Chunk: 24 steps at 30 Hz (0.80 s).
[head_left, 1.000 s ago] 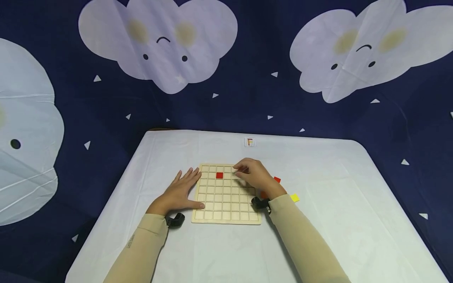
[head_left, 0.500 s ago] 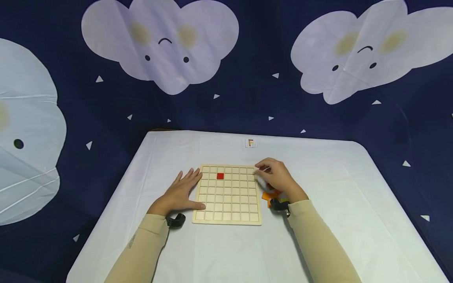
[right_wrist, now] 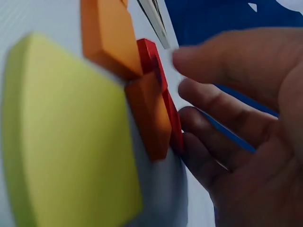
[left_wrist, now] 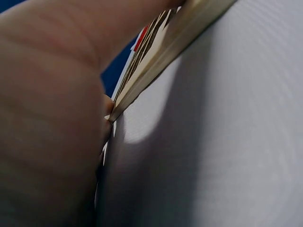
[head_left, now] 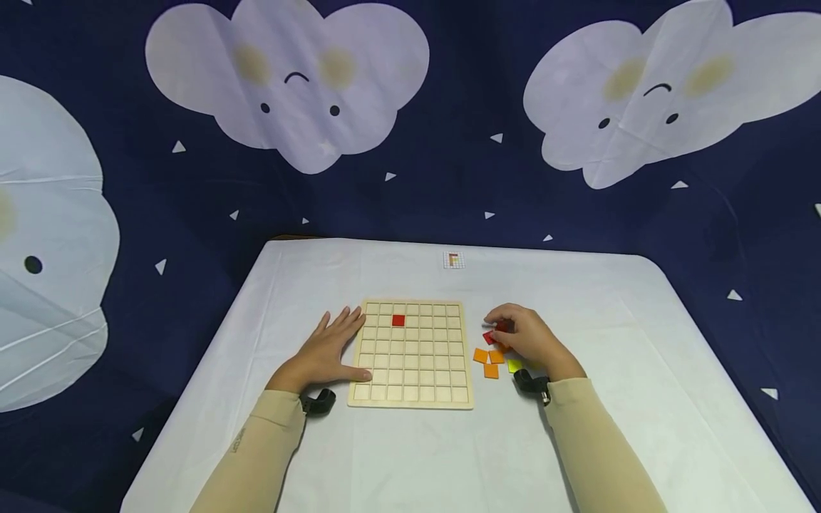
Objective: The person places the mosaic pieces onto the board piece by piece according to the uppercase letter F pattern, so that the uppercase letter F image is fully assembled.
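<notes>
A square wooden grid board (head_left: 412, 363) lies on the table, with one red tile (head_left: 398, 320) in a cell of its second row from the far edge. My left hand (head_left: 321, 354) rests spread along the board's left edge, thumb over the near left corner area. To the right of the board, my right hand (head_left: 529, 337) reaches over a loose group of tiles, fingers bent. In the right wrist view its fingertips are right at the red tiles (right_wrist: 153, 59), with nothing visible between thumb and fingers. An orange tile (right_wrist: 149, 118) and a yellow tile (right_wrist: 75, 137) lie closer to the camera.
Several orange tiles (head_left: 480, 355) lie just right of the board. A small printed card (head_left: 454, 260) with a coloured grid pattern is near the table's far edge. The white-covered table (head_left: 641, 399) meets a dark blue cloth backdrop (head_left: 474, 178) with clouds.
My right hand has moved right, from over the board's upper right cells to the tile group, uncovering the board's right side. The left hand has stayed put.
</notes>
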Tool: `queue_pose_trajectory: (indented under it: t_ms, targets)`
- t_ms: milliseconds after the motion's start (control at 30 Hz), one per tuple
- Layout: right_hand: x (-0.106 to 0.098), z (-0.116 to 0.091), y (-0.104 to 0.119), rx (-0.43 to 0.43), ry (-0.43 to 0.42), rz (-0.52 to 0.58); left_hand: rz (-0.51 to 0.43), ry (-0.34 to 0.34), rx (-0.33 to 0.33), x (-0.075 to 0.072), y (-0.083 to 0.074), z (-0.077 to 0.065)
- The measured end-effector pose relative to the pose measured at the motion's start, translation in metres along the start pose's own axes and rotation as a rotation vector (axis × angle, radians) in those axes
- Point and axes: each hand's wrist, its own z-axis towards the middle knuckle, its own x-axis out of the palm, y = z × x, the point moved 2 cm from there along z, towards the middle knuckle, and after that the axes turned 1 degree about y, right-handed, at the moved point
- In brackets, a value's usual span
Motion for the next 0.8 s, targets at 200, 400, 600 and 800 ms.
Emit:
queue_pose_trajectory:
  t_ms: [200, 400, 600, 800]
  targets:
    - [0.0006, -0.0056, -0.0037, -0.046, 0.047, 0.002, -0.01, -0.008, 0.003, -0.0012, -0.0024, -0.0005]
    - [0.0015, -0.0074, -0.0044, -0.026, 0.042, 0.004, -0.008, -0.002, 0.001, -0.0016, -0.004, -0.002]
    - [0.0014, -0.0086, -0.0039, 0.006, 0.036, 0.018, -0.013, -0.012, 0.002, -0.0013, -0.0039, -0.0012]
    - [0.003, -0.0099, -0.0058, -0.024, 0.026, 0.015, -0.012, -0.011, 0.0, -0.0019, -0.004, -0.0009]
